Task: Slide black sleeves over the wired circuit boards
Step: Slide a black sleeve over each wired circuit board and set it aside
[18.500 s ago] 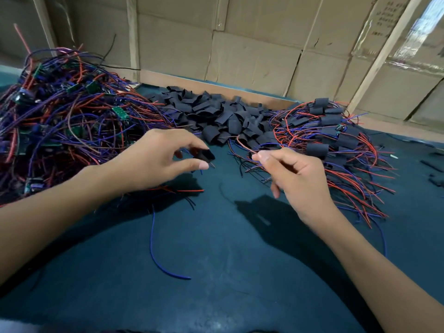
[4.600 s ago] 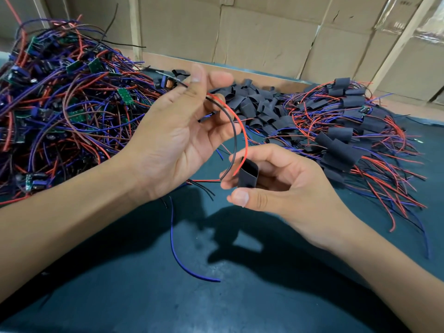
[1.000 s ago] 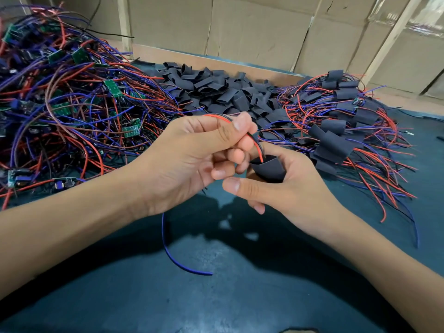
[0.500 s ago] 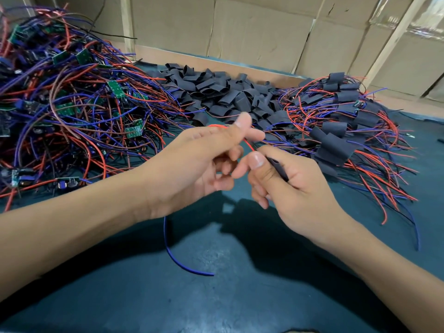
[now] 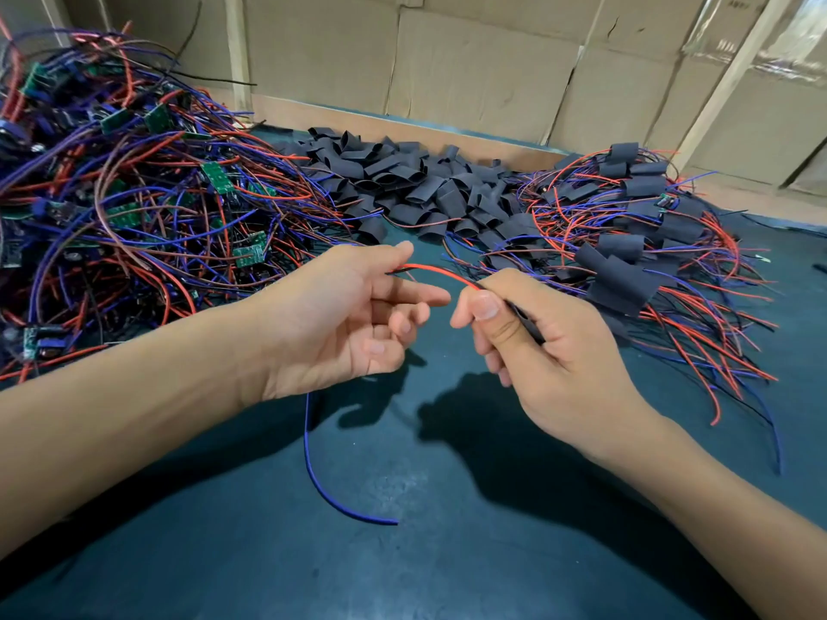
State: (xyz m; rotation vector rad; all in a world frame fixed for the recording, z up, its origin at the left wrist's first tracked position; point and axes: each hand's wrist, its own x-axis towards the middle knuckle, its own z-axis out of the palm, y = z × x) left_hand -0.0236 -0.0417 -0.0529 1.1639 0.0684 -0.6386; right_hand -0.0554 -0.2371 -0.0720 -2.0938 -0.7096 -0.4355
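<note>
My left hand (image 5: 349, 315) holds a red wire (image 5: 436, 271) between its upper fingers, and a blue wire (image 5: 320, 472) hangs from under that hand down to the mat. The circuit board itself is hidden. The red wire arcs across to my right hand (image 5: 555, 342), which pinches a black sleeve (image 5: 524, 317) between thumb and fingers; only a thin edge of the sleeve shows. Both hands hover over the dark teal mat (image 5: 425, 552), a small gap apart.
A tall tangle of unsleeved green boards and wires (image 5: 134, 194) fills the left. Loose black sleeves (image 5: 411, 185) lie heaped at the centre back. Sleeved boards with wires (image 5: 626, 248) are piled at the right. Cardboard walls (image 5: 470, 69) close the back.
My hands have drawn slightly apart, and more of the red wire shows between them. The sleeve, open and round a second ago, is now pressed nearly out of sight in my right hand.
</note>
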